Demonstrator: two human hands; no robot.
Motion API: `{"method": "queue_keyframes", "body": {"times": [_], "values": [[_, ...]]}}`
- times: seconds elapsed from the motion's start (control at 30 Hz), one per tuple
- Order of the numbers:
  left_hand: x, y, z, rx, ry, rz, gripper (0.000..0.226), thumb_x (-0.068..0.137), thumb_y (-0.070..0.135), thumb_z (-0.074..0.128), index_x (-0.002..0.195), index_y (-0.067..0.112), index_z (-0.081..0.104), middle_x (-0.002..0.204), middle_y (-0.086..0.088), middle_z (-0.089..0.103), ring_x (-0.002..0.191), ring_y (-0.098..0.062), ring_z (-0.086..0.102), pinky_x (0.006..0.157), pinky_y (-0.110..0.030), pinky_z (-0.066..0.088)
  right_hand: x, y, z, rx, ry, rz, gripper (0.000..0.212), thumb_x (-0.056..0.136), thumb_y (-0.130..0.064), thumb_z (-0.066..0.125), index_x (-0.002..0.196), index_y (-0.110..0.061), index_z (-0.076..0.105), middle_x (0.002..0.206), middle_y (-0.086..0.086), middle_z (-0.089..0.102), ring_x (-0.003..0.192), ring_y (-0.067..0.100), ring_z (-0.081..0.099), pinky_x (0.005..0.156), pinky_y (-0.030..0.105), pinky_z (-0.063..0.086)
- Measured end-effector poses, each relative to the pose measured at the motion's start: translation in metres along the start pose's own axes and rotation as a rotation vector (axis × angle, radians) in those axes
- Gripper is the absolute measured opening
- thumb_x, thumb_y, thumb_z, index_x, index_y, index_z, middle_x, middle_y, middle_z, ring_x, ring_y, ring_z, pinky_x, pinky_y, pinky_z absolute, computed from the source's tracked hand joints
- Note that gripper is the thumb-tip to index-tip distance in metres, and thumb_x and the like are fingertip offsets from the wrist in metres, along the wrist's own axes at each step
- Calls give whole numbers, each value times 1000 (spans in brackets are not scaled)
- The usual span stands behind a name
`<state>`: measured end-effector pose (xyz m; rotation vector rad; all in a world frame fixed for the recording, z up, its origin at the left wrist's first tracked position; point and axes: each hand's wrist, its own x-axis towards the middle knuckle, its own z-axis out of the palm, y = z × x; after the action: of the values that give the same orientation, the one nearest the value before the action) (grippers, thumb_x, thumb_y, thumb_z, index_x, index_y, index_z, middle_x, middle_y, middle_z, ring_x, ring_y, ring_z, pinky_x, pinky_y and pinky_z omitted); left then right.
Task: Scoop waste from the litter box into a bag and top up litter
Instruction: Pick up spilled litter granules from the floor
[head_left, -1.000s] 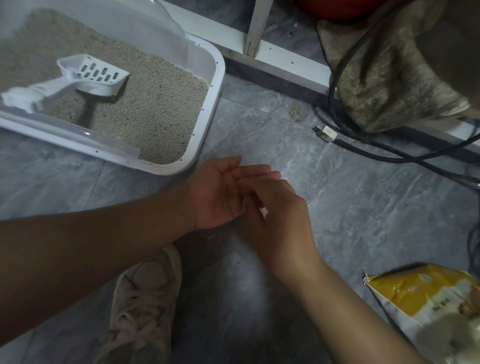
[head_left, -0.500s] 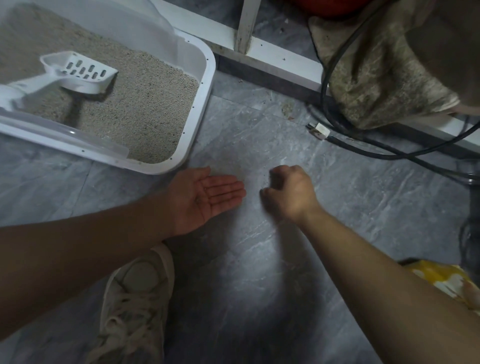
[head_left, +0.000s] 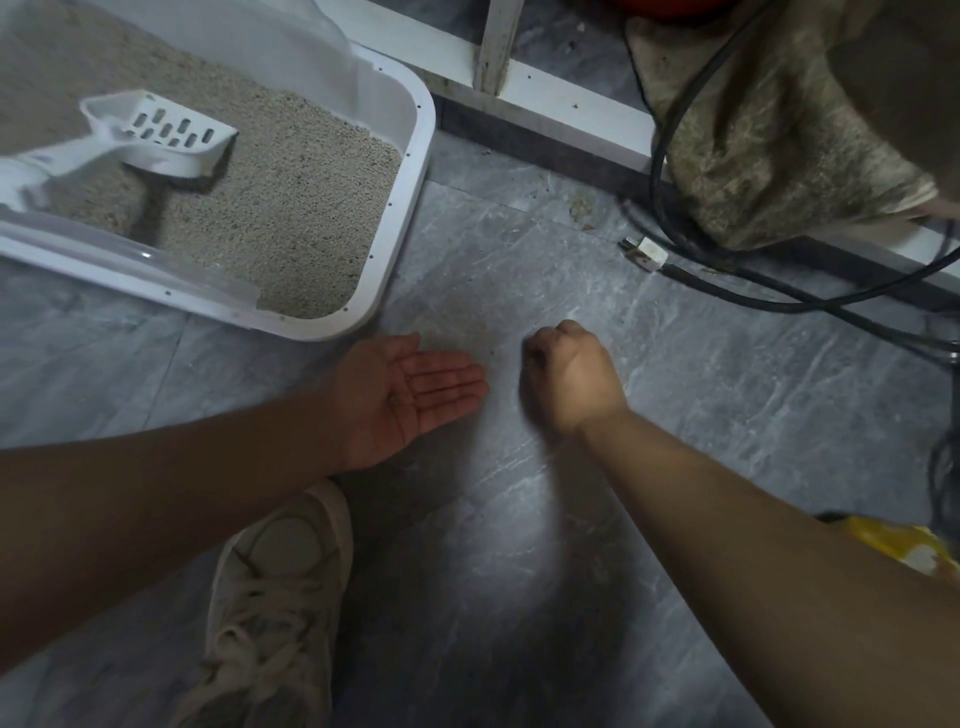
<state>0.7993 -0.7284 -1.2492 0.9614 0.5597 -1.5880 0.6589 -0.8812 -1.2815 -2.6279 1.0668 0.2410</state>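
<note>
Here, a white litter box (head_left: 400, 208) filled with pale litter sits on a grey tiled floor (head_left: 727, 415), a slotted white scoop (head_left: 156, 137) lying inside it. Just below the box's near corner, the left hand (head_left: 410, 395) lies flat, palm up, fingers straight, a few grains on it. Further right of the box, the right hand (head_left: 571, 376) is curled knuckles-up; whether it pinches anything cannot be told. Tilting the palm would likely spill grains onto the floor again.
</note>
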Motion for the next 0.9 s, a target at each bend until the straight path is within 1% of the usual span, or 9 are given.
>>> {"method": "queue_keyframes", "body": {"times": [0.23,0.37,0.43,0.57,0.63,0.7,0.77,0.83,0.9], "values": [[4,-1,2,9,11,2,50,105,29,38,114,-15,61,114,-33,68,103,-43,69,81,-52,59,-6,-10,10,-219,-87,-137,22,80,6,53,96,-3,63,94,17,62,84,36,62,62,31,33],[6,-1,3,26,9,0,51,104,29,38,113,-15,62,115,-33,68,104,-42,69,84,-51,59,-6,-17,6,-65,-34,22,16,90,2,49,101,1,61,101,23,60,91,41,60,67,33,33],[7,0,2,32,10,5,51,105,29,38,114,-15,62,115,-32,68,105,-41,69,85,-50,59,-4,-19,4,-22,-61,107,18,94,-6,48,106,0,61,107,23,60,100,42,59,74,34,40],[8,0,3,29,17,11,51,105,29,38,114,-15,61,115,-33,68,104,-42,69,83,-50,59,-2,-20,0,32,-113,146,24,89,-16,54,108,-3,62,112,21,60,107,43,56,86,38,48],[9,0,2,27,28,15,51,105,29,38,113,-15,62,114,-33,68,103,-42,69,82,-51,60,-3,-19,-4,110,-106,189,25,83,-21,60,102,-7,67,106,18,64,102,40,60,83,35,49],[9,1,2,29,40,27,50,104,29,38,111,-15,62,113,-33,68,103,-41,69,82,-51,59,-4,-19,-12,266,-13,266,17,77,-23,65,87,-10,70,87,10,69,87,32,64,74,29,49],[9,1,1,26,42,33,51,104,29,38,110,-14,63,112,-33,69,101,-41,70,84,-49,60,-10,-26,-25,479,97,340,7,77,-19,67,74,-13,67,67,-3,63,68,19,61,62,24,42],[11,1,2,44,45,35,51,104,29,37,106,-13,66,109,-31,70,95,-40,73,85,-47,60,-23,-44,-41,625,139,312,7,77,-15,69,71,-17,66,62,-10,60,61,7,56,57,17,39],[13,0,3,88,29,28,51,104,30,37,98,-8,70,102,-25,72,87,-33,74,80,-41,60,-43,-70,-50,745,77,216,11,77,-12,70,75,-22,66,68,-7,66,63,6,60,58,17,45]]}}
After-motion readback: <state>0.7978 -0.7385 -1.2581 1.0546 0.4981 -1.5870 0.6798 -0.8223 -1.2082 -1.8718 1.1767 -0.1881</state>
